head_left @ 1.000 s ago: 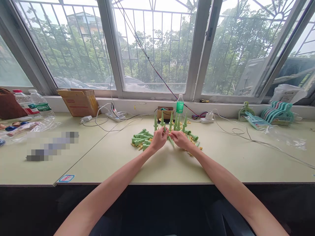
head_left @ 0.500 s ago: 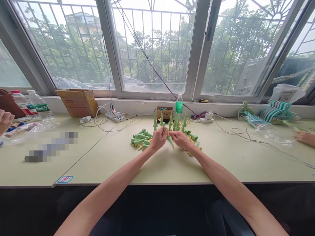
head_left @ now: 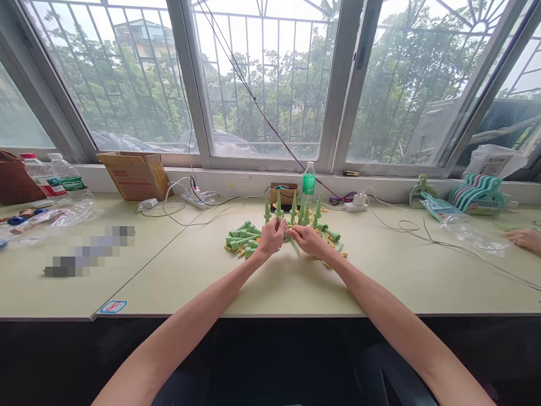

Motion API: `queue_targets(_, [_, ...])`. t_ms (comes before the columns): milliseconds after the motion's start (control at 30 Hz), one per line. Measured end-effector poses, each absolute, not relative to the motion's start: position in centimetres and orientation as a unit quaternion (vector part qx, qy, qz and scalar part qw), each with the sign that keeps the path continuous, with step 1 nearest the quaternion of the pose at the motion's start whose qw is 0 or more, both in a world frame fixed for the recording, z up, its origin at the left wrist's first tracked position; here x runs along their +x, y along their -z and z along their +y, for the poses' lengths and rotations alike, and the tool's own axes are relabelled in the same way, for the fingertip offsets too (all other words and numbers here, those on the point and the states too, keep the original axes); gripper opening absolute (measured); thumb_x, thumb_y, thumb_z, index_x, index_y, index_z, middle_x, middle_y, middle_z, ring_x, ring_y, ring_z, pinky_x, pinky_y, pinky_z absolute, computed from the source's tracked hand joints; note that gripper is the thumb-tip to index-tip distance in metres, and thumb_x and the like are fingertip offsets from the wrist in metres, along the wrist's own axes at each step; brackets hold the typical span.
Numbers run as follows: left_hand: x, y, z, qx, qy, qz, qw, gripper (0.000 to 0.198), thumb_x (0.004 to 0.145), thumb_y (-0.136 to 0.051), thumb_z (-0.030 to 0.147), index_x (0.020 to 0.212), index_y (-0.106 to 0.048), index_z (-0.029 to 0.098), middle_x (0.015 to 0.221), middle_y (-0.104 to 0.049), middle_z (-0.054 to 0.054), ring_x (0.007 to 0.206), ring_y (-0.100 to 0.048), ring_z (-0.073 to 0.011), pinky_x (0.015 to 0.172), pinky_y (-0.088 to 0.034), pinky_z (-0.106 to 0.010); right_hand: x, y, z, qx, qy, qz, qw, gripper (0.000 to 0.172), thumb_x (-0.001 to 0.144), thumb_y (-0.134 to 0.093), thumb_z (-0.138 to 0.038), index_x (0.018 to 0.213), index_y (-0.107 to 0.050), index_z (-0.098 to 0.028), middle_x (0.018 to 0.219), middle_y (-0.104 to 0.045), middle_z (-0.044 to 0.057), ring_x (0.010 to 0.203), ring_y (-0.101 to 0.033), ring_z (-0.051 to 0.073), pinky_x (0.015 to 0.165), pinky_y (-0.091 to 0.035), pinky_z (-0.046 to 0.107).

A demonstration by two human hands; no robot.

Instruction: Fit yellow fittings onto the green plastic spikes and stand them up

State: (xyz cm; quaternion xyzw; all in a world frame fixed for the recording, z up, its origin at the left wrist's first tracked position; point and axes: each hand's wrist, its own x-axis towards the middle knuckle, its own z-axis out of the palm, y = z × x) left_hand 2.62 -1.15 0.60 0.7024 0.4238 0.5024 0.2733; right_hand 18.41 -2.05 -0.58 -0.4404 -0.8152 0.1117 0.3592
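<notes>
While both forearms reach in over the surface (head_left: 270, 293), the head view shows the left hand (head_left: 271, 237) and the right hand (head_left: 310, 239) meeting at the middle of the work. The left hand's fingers are closed on a small green piece (head_left: 287, 239), which sits between the two hands; the right hand's fingers are drawn together beside it, but what they pinch is too small to tell. Behind the hands, green spikes (head_left: 293, 210) stand upright; to the left lie green tubes (head_left: 240, 243), with yellow pegs (head_left: 345, 255) scattered round the edges of the heap. The step in hand looks like fine fitting or adjusting of one part by fingertip. As I judge it, the next move calls for a steady left hold and small, well-aligned pressure from the right fingertips.
</notes>
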Motion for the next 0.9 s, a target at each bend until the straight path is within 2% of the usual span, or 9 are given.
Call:
queue_targets(167, [2.61,-0.44,-1.4,0.74,-0.483,0.411,0.224,0.038,0.093,-0.037,0.047,0.071,-0.05,0.02,0.05,-0.048,0.003,0.046,-0.047,-0.012,0.05,-0.037,-0.025,18.51,0.59,-1.99,-0.44,-0.123,-0.813,0.361,0.054,0.096,-0.025,-0.052,0.058,-0.041,-0.018,0.054,-0.041,-0.002,0.052,-0.033,0.01,0.053,-0.028,0.024])
queue_targets(433, [2.73,-0.23,-1.63,0.785,-0.469,0.375,0.152,0.037,0.095,-0.036,0.045,0.072,-0.05,0.02,0.06,-0.053,0.0,0.052,-0.045,-0.0118,0.055,-0.036,-0.026,18.6,0.78,-1.8,-0.466,-0.13,-0.797,0.362,0.058,0.096,-0.025,-0.055,0.051,-0.027,-0.018,0.05,-0.027,-0.003,0.049,-0.021,0.009,0.049,-0.018,0.026])
queue_targets(500, [2.75,-0.26,-1.52,0.782,-0.47,0.379,0.154,0.036,0.095,-0.036,0.045,0.073,-0.05,0.02,0.059,-0.053,0.001,0.052,-0.045,-0.0121,0.055,-0.035,-0.026,18.54,0.68,-1.88,-0.463,-0.126,-0.797,0.366,0.057,0.096,-0.025,-0.055,0.052,-0.028,-0.018,0.05,-0.029,-0.003,0.049,-0.023,0.009,0.049,-0.018,0.025])
queue_targets(733, [2.6,-0.85,-1.33,0.744,-0.482,0.417,0.2,0.035,0.094,-0.036,0.044,0.073,-0.05,0.02,0.056,-0.054,0.001,0.051,-0.051,-0.0134,0.055,-0.039,-0.026,18.24,0.2,-2.25,-0.446,-0.105,-0.804,0.38,0.044,0.096,-0.029,-0.043,0.063,-0.042,-0.018,0.06,-0.049,0.0,0.055,-0.04,0.011,0.056,-0.027,0.024])
queue_targets(900, [2.58,-0.79,-1.5,0.757,-0.48,0.406,0.18,0.034,0.094,-0.037,0.042,0.071,-0.048,0.02,0.055,-0.054,0.001,0.049,-0.05,-0.0125,0.054,-0.038,-0.025,18.28,0.29,-2.27,-0.449,-0.103,-0.804,0.376,0.04,0.095,-0.03,-0.038,0.062,-0.04,-0.018,0.058,-0.047,-0.001,0.054,-0.038,0.011,0.056,-0.027,0.024])
